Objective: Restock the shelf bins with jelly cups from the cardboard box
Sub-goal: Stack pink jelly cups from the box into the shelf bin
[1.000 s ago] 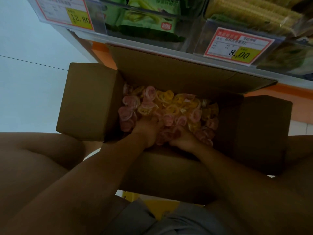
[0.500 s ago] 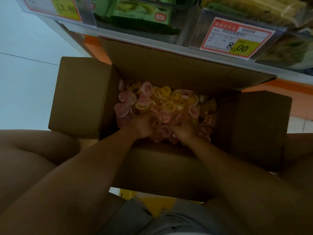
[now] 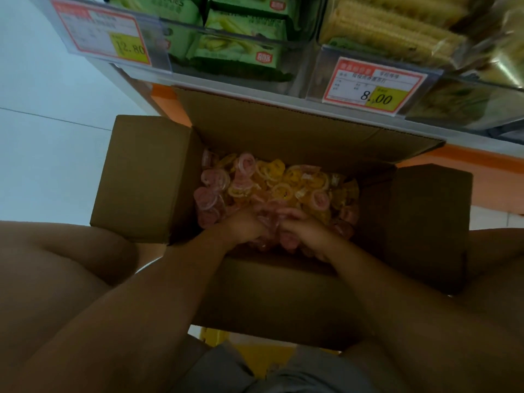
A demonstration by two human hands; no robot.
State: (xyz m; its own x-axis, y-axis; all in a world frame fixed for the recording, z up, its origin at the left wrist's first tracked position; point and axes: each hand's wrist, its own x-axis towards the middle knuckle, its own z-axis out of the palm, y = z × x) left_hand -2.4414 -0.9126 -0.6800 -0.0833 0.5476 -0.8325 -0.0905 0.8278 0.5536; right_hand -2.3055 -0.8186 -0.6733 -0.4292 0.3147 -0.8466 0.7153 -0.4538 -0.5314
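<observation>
We record a dim, underexposed frame. Brightest patch: the pale floor (image 3: 42,143), upper left. Inside the cardboard box (image 3: 147,177) the shadow deepens, and the jelly cups (image 3: 272,180) read soft. Glare streaks the clear wrapping (image 3: 504,72). Wide-angle bending curves the shelf edge (image 3: 255,89); corners smear.

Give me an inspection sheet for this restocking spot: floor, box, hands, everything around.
Surface: pale floor left of the cardboard box; what the box stands on is hidden.
Job's things: box open, flaps folded out, holding a heap of pink and yellow jelly cups.
Clutter: yellow object under the box's near side, mostly hidden.
Grip: left hand and right hand inside the box, side by side, fingers curled round a bunch of jelly cups.
Cables: nothing seen.
Surroundings: shelf above the box with green packets, yellow packets, a 12.80 price tag and an 8.00 price tag.
</observation>
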